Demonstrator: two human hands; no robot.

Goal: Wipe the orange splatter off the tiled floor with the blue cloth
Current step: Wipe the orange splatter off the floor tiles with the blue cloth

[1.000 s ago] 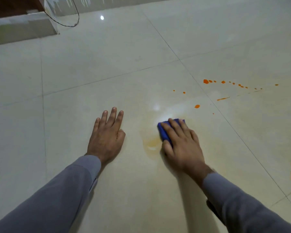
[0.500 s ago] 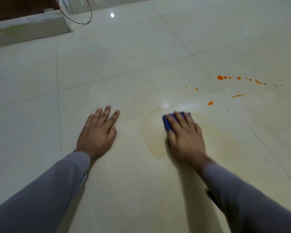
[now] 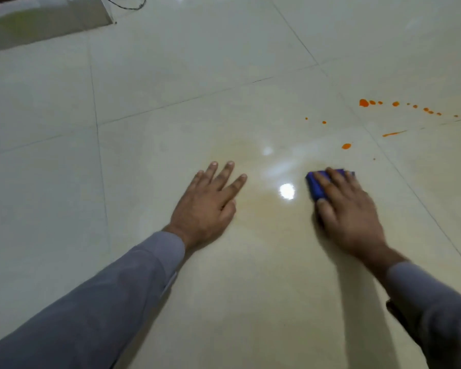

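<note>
Folded blue cloth (image 3: pixel 317 188), right of frame centre, flat on the tiled floor (image 3: pixel 171 75). Pressed down under the right hand (image 3: pixel 349 211), fingers laid straight and flat across the top, thumb along the near edge; only the left side and a strip of the far edge showing. Whether the fingers curl round the cloth or merely press it: cannot tell.

Around and left of the cloth, a faint yellowish smear (image 3: pixel 256 206) across the glossy tile, likely thinned residue; bright light reflections over it.

Above and right of the cloth, apart from it, bold orange splatter (image 3: pixel 363 103): a line of drops running toward the right edge, a round drop (image 3: pixel 346 146) nearest the cloth, a thin streak (image 3: pixel 393 133), two small specks further left.

Left hand (image 3: pixel 208 206) at frame centre, flat on the floor, fingers spread and released, holding nothing, seemingly bracing. Grey sleeves from the lower corners.

Judged progress: partly done. Nearby patch reduced to a film, still needing another pass; bright drops at upper right untouched.

Most of the cloth hidden beneath the hand. Right hand slightly blurred. Splatter line cut off at the right edge, extent unknown. Pale ledge (image 3: pixel 45 25) and a dark cable (image 3: pixel 128 5) cropped at upper left.
</note>
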